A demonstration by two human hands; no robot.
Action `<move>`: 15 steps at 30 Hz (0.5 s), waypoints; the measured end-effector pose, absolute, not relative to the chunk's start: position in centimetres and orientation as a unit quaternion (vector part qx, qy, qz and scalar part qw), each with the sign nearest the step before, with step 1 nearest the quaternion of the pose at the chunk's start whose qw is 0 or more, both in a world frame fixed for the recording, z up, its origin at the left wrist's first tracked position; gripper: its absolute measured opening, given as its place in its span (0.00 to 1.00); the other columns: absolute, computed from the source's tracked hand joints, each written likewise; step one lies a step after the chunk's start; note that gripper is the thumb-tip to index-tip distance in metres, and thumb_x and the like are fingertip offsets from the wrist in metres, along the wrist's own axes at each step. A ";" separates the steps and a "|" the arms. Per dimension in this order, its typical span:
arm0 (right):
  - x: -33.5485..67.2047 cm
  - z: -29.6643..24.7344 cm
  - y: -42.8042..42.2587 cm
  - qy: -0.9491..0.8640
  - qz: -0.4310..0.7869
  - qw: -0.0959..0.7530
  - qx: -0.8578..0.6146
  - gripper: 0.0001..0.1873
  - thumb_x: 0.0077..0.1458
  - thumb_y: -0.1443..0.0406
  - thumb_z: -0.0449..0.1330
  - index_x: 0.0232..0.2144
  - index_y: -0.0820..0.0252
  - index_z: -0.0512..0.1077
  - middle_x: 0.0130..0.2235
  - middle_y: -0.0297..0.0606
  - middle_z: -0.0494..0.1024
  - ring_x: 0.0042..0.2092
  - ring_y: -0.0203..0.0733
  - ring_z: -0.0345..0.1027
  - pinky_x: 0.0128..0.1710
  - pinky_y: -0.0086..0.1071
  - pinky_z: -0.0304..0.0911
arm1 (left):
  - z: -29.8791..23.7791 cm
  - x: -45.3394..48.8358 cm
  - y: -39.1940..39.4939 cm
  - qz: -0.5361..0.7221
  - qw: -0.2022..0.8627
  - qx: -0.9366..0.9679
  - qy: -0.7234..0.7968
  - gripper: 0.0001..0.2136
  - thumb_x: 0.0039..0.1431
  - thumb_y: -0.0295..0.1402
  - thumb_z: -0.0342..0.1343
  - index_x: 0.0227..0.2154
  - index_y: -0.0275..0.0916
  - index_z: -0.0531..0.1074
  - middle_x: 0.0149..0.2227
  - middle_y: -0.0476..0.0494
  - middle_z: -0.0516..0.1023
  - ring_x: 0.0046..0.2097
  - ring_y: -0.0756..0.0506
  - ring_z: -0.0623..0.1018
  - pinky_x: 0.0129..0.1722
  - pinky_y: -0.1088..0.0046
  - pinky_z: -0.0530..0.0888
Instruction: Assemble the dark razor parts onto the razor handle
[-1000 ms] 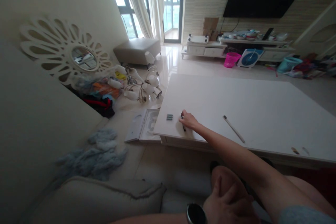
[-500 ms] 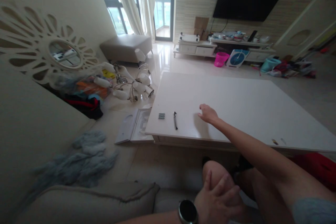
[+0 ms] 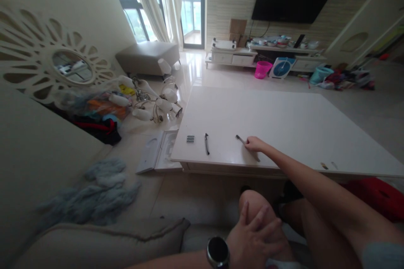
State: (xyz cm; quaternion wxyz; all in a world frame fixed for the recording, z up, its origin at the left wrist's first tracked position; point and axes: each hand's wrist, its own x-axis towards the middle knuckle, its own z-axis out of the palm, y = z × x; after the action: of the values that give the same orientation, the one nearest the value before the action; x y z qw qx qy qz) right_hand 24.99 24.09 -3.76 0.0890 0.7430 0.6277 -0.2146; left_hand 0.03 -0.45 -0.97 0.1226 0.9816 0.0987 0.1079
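My right hand [image 3: 253, 143] is closed around a thin grey stick with a dark head [image 3: 240, 138], toothbrush-like in shape. It is above the near part of the white table [image 3: 271, 113], with the dark head pointing left and away from me. Its lower part is hidden by my fingers. To the left lies a slim black-and-silver tool [image 3: 206, 144], shaped like a folding razor. Beside that is a small row of several batteries [image 3: 190, 139]. My left hand [image 3: 255, 235], wearing a round watch [image 3: 217, 252], rests with spread fingers on my knee.
Two small items, one dark and yellowish [image 3: 324, 166], lie near the table's front right edge. An open white box [image 3: 158, 151] and a chandelier [image 3: 158, 101] are on the floor to the left. A grey fluffy cloth [image 3: 97, 189] lies nearer. Something red [image 3: 375, 197] is at right.
My right hand has closed and come slightly toward me, and the thin stick now shows in it. The view has shifted a little. My left hand stays on my knee.
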 end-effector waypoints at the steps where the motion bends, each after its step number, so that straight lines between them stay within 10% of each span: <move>1: 23.4 -3.9 24.6 0.637 -0.216 0.075 0.736 0.08 0.55 0.69 0.63 0.37 0.68 0.80 0.41 0.52 0.81 0.44 0.47 0.74 0.38 0.28 0.61 | -1.1 0.0 -0.5 0.115 0.113 0.982 0.100 0.27 0.68 0.51 0.35 0.66 0.53 0.57 0.72 0.49 0.48 0.72 0.31 0.47 0.58 0.37 0.62; 15: 11.2 -2.3 28.5 0.754 -0.179 -0.070 0.628 0.09 0.60 0.61 0.61 0.35 0.62 0.76 0.38 0.44 0.79 0.41 0.44 0.72 0.40 0.32 0.61 | -4.5 2.2 -1.8 0.188 0.097 0.960 0.185 0.17 0.69 0.42 0.45 0.54 0.50 0.72 0.62 0.48 0.69 0.64 0.29 0.63 0.50 0.41 0.74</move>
State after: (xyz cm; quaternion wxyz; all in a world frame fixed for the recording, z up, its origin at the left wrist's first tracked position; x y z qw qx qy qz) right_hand 11.22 28.48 -2.34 -0.0703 0.6279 0.7541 -0.1792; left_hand 2.17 -1.76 -4.55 0.0965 0.9596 0.1854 0.1884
